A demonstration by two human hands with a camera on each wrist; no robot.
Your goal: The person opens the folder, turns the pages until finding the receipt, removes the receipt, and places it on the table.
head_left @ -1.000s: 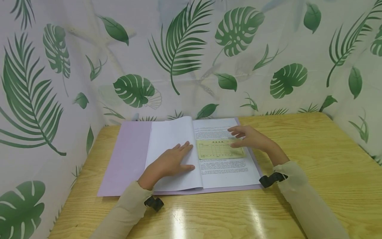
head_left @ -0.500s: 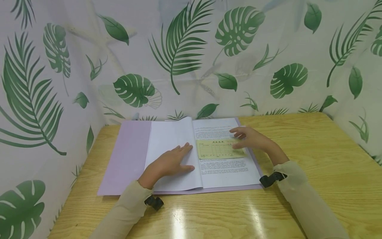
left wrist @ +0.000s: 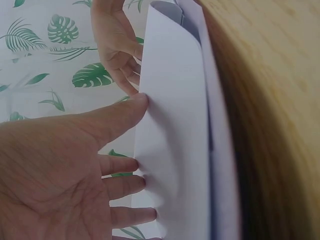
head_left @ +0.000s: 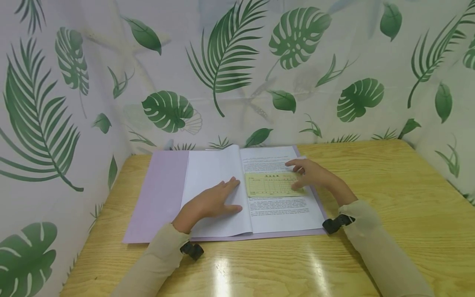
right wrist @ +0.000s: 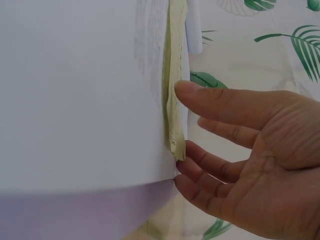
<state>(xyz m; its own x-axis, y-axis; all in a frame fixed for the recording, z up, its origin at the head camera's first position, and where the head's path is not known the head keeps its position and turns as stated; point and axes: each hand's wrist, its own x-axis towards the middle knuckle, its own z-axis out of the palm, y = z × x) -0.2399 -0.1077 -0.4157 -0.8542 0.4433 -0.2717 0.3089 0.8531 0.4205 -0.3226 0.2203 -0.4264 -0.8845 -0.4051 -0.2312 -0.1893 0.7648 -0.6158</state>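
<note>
A lilac folder (head_left: 159,194) lies spread on the table, holding white sheets. My left hand (head_left: 209,202) rests with spread fingers on the blank left page (head_left: 213,167); in the left wrist view its thumb and fingertips (left wrist: 137,164) press the paper. On the printed right page (head_left: 278,218) lies a yellow printed slip (head_left: 269,186). My right hand (head_left: 313,173) is over the slip's right end, its thumb touching the slip. In the right wrist view the other fingers (right wrist: 205,160) of the right hand (right wrist: 265,150) stand at the edge of the slip and page, loosely bent.
The wooden table (head_left: 389,185) extends to the right of the folder and in front of it. A leaf-patterned cloth (head_left: 245,74) rises behind and at both sides. Black straps with small devices sit at both wrists.
My right thumb has slid slightly to the right and down along the slip, toward the fingers. The left hand, folder and slip stay nearly where they were.
</note>
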